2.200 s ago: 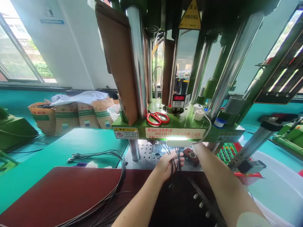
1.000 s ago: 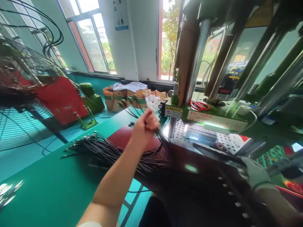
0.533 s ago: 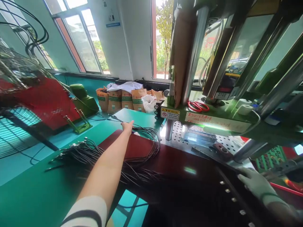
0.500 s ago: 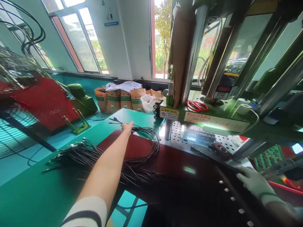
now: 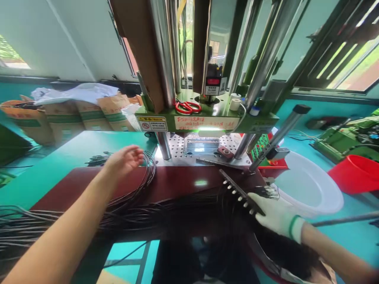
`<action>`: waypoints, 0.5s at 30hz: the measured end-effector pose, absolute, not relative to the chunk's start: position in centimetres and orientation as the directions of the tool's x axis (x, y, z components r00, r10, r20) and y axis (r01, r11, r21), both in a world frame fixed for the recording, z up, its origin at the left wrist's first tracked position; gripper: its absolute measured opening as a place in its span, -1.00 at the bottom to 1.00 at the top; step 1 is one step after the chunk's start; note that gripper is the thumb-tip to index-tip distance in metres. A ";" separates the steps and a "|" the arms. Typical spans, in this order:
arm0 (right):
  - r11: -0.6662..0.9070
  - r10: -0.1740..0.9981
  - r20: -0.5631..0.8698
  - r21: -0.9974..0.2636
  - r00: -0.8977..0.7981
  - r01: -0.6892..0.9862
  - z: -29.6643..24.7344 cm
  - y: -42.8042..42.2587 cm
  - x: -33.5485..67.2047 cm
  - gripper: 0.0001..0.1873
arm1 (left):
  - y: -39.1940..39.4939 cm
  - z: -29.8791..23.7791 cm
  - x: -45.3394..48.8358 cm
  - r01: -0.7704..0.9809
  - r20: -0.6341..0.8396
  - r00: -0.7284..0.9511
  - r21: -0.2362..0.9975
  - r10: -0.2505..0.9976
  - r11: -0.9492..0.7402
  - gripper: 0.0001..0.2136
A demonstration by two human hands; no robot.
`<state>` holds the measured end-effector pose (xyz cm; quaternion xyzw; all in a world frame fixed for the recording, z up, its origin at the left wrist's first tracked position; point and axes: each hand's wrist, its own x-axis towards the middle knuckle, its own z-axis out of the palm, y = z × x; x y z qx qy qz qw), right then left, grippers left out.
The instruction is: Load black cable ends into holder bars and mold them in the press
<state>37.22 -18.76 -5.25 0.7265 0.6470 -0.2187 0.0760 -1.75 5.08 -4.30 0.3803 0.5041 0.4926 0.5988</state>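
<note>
My left hand (image 5: 126, 159), bare, hovers above the brown board with its fingers loosely curled and apart, holding nothing that I can see. Behind and beside it lies a looped bundle of thin black cables (image 5: 150, 169), whose dark ends (image 5: 99, 157) rest on the green table. Wearing a white glove with a green cuff, my right hand (image 5: 274, 215) grips a long black bar (image 5: 237, 187) by its near end. A row of small pale pegs sticks out along one side of that bar. More black cables (image 5: 130, 219) stretch across the board's front.
Ahead stands a green press (image 5: 207, 122) with steel columns and red-handled scissors (image 5: 188, 107) on its ledge. A dark metal strip (image 5: 214, 161) lies on its perforated bed. To the right are a white tub (image 5: 308, 185) and a red bucket (image 5: 355, 173). Paper sacks (image 5: 65, 116) line the wall.
The view has swung right towards the press. My left hand has drawn back from the cable ends. The bar in my right hand has been raised and shows more fully.
</note>
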 end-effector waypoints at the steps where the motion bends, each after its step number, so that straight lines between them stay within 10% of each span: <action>1: -0.138 0.916 -0.396 -0.163 0.063 0.977 -5.2 -18.4 37.4 -0.46 | 3.0 -4.3 0.2 -0.168 -0.268 0.125 0.943 0.955 0.286 -0.91; 4: -0.147 0.923 -0.371 -0.087 0.105 0.985 -4.4 -16.6 38.6 -0.62 | -3.3 -5.1 5.7 0.163 -0.343 0.703 0.930 0.623 0.328 -0.83; 7: -0.183 0.925 -0.343 -0.015 0.166 0.983 -3.3 -14.2 39.6 -0.63 | -7.6 -6.4 9.7 0.293 -0.352 0.822 0.936 0.447 0.197 -0.76; 15: -0.164 0.976 -0.156 -0.051 0.155 0.985 -1.7 -8.2 39.5 -0.62 | -10.8 -9.3 15.0 -0.023 -0.374 0.660 0.857 0.651 0.515 -0.44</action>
